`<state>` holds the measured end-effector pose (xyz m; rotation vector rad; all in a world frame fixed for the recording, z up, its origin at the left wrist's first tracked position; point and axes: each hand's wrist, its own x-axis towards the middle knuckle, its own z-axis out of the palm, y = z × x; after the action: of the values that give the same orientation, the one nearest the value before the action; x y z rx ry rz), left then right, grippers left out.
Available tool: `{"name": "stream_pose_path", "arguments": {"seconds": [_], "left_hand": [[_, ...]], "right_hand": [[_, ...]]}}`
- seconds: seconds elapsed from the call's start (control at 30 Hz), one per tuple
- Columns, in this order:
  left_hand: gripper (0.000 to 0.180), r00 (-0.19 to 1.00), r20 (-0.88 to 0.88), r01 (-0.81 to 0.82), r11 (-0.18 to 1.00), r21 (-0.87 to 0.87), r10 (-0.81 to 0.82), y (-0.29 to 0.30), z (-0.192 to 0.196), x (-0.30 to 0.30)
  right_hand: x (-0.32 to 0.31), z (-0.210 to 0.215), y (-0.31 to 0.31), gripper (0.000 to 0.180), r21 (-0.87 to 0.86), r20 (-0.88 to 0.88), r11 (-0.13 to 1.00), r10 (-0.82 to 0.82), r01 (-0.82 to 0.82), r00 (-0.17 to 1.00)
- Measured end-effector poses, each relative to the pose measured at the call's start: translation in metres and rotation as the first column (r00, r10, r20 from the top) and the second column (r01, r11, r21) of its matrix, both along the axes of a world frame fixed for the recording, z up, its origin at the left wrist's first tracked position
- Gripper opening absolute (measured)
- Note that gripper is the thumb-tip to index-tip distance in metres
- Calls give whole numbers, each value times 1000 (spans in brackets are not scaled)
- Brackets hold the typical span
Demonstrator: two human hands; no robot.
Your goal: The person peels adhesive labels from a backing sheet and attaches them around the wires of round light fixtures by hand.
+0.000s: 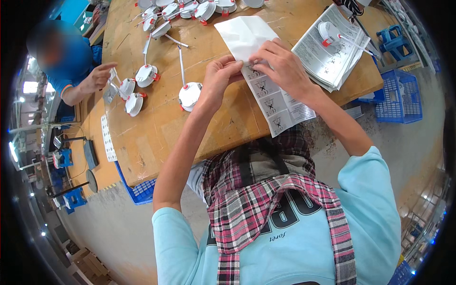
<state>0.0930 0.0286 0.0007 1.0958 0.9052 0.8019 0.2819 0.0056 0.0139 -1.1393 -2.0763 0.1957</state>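
Note:
A long sheet of stickers (270,100) hangs over the table's front edge, its lower part printed with grey labels and its upper part blank white. My left hand (220,80) pinches its left edge between thumb and fingers. At the same height my right hand (284,65) is closed, its thumb and fingertips pressed together on the sheet; whether a single sticker is between them cannot be seen. Just left of my left wrist lies a round white downlight (190,96) with red clips and a white cable.
Several more downlights (146,75) lie left and at the far edge of the table (156,137). On the right, a downlight (327,31) rests on a stack of printed sheets (331,57). A co-worker's hand (99,78) reaches in from the left. Blue crates (399,97) stand on the floor.

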Motion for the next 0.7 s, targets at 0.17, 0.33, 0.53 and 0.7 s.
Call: {"name": "stream_pose_path", "arguments": {"seconds": [0.17,0.33,0.53,0.7], "left_hand": [[29,999,37,-18,998,-55,20,-1,1,-3],[30,999,-34,-17,997,72,20,0,0,-4],[36,999,-28,-14,985,171,19,-1,4,-5],[37,999,-11,-28,983,180,30,-2,3,-7]], "right_hand": [[-1,8,6,11,-91,86,993,81,-74,993],[-3,14,13,11,-115,140,989,104,-88,985],[-3,24,12,14,-148,211,987,92,-62,973],[-8,24,9,14,-68,176,997,55,-44,983]]}}
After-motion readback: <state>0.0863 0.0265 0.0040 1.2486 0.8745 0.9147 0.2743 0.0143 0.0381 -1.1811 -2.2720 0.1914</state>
